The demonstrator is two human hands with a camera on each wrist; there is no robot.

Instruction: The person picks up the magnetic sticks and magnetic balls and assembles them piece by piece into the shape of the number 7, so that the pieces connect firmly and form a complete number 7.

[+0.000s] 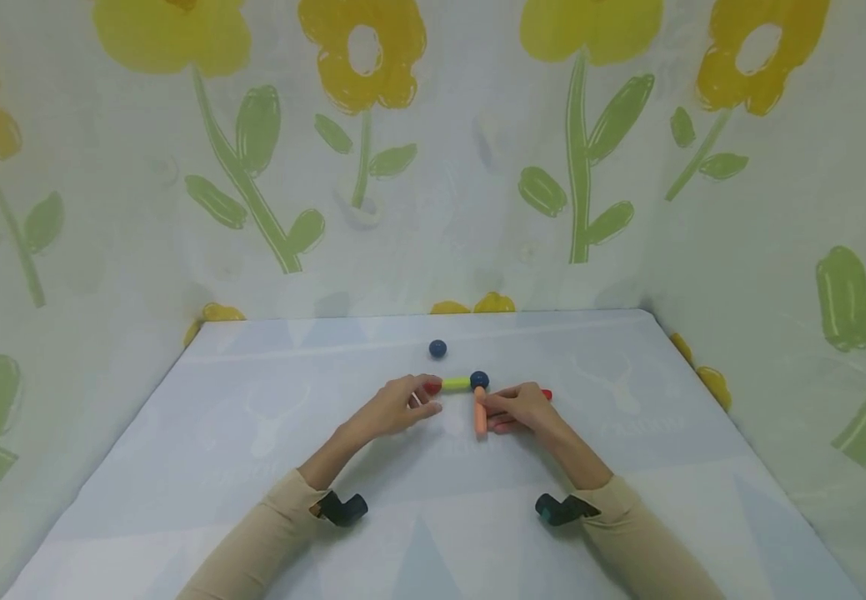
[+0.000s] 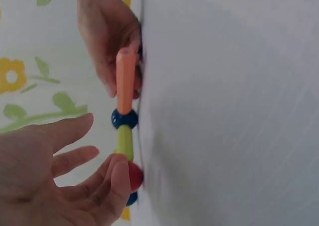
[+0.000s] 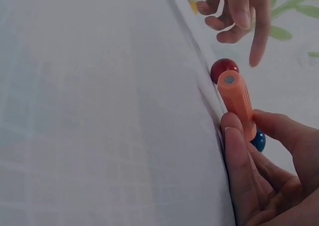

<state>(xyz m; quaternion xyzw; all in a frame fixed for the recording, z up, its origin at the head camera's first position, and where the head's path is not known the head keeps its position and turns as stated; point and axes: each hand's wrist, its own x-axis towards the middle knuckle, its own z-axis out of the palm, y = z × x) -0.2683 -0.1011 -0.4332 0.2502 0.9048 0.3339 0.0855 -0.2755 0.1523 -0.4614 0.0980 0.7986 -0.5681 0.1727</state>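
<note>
My right hand (image 1: 524, 407) pinches an orange magnetic stick (image 1: 481, 421) between thumb and fingers. The stick's far end meets a dark blue ball (image 1: 479, 380), and its near end shows a grey metal tip in the right wrist view. A yellow-green stick (image 1: 456, 384) runs from that ball to a red ball (image 1: 432, 387). Beside the red ball is my left hand (image 1: 398, 406), its fingers loosely bent and the thumb apart. In the left wrist view its fingertips overlap the red ball (image 2: 135, 176); whether they touch it I cannot tell.
Another dark blue ball (image 1: 438, 348) lies farther back on the white-covered table (image 1: 312, 350). A red piece (image 1: 547, 394) shows partly behind my right hand. Flower-printed fabric walls (image 1: 463, 183) stand around the back and sides.
</note>
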